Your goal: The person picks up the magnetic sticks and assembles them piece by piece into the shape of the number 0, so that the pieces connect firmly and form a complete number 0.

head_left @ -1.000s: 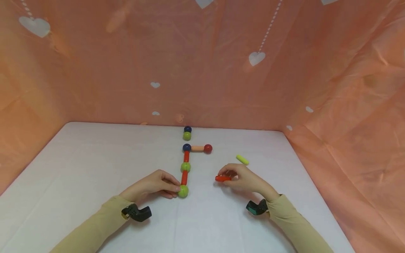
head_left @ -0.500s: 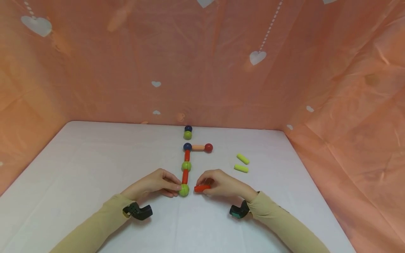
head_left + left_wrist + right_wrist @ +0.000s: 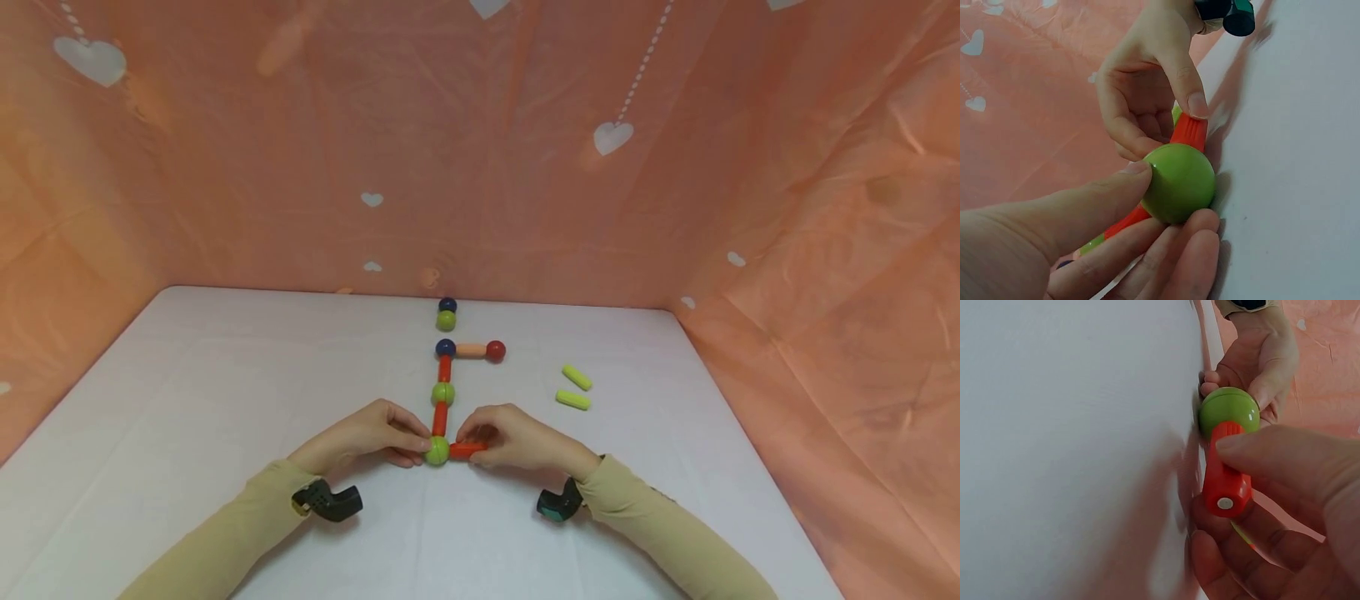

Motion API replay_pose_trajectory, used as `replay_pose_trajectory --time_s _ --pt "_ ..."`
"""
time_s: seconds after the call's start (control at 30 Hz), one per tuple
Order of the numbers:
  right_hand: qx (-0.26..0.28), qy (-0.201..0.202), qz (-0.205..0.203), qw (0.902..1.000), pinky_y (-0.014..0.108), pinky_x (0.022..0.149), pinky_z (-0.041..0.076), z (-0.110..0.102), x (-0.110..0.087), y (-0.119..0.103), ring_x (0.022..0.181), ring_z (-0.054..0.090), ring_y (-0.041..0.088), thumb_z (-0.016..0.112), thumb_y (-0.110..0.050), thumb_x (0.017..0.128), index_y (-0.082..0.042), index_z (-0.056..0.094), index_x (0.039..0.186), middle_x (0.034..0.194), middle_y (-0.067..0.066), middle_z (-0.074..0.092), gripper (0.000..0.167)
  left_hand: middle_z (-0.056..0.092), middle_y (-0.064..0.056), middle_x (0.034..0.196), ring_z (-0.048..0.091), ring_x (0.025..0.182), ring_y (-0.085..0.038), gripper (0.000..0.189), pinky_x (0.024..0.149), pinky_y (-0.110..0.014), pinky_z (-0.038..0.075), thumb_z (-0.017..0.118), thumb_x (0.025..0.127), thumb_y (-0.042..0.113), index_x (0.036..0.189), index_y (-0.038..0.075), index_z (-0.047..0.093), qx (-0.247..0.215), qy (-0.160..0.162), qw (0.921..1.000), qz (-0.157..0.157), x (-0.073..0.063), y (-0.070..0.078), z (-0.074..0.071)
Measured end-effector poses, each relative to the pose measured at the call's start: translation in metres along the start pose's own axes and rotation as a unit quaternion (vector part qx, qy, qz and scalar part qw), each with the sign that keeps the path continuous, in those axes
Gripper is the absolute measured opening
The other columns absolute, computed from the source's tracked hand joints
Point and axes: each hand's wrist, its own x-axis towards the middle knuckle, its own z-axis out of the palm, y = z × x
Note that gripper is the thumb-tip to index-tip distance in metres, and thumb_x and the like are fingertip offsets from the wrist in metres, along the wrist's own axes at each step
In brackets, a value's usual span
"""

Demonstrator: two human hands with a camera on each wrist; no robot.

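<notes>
My left hand point(image 3: 382, 433) pinches the nearest green ball point(image 3: 437, 451) between thumb and fingers. With thumb and fingers, my right hand point(image 3: 513, 437) holds a red magnetic rod point(image 3: 1229, 478), its far end against that ball and a pale round magnet showing on its near end. From the ball a chain runs away across the table: a red rod point(image 3: 440, 419), a green ball point(image 3: 443, 393), another red rod point(image 3: 445, 368) and a dark blue ball point(image 3: 446, 348). A peach rod point(image 3: 471, 351) leads right from the blue ball to a red ball point(image 3: 496, 351).
Two yellow-green rods point(image 3: 577, 377) lie apart on the white table point(image 3: 262, 358), beyond my right hand. Near the back edge, a loose green ball point(image 3: 446, 321) sits in front of a dark blue ball point(image 3: 447, 305). An orange curtain point(image 3: 480, 167) with hearts surrounds the table.
My right hand has moved left with the red rod, bringing its end to the green ball. A second yellow-green rod, earlier hidden by that hand, now shows. My left hand stays put.
</notes>
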Motion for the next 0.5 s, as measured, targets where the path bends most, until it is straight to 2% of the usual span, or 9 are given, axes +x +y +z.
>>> replay_pose_trajectory --time_s 0.23,0.5 --pt "0.013 0.009 0.01 0.9998 0.023 0.079 0.053 0.0015 -0.0014 -0.0003 0.087 0.062 0.006 0.075 -0.006 0.083 -0.008 0.067 0.107 0.099 -0.002 0.066 0.025 0.071 -0.01 0.091 0.067 0.081 -0.017 0.033 0.075 -0.032 0.057 0.08 0.079 0.022 0.098 -0.003 0.072 0.012 0.033 0.9994 0.002 -0.0009 0.0031 0.0069" --pt "0.027 0.019 0.015 0.9993 0.024 0.078 0.054 0.0015 -0.0034 0.0011 0.087 0.062 0.01 0.075 -0.007 0.083 -0.01 0.066 0.107 0.098 -0.003 0.066 0.026 0.071 -0.01 0.088 0.067 0.079 -0.018 0.028 0.073 -0.033 0.058 0.081 0.078 0.018 0.095 -0.002 0.071 0.012 0.039 0.9992 0.004 -0.0005 0.0037 0.0097"
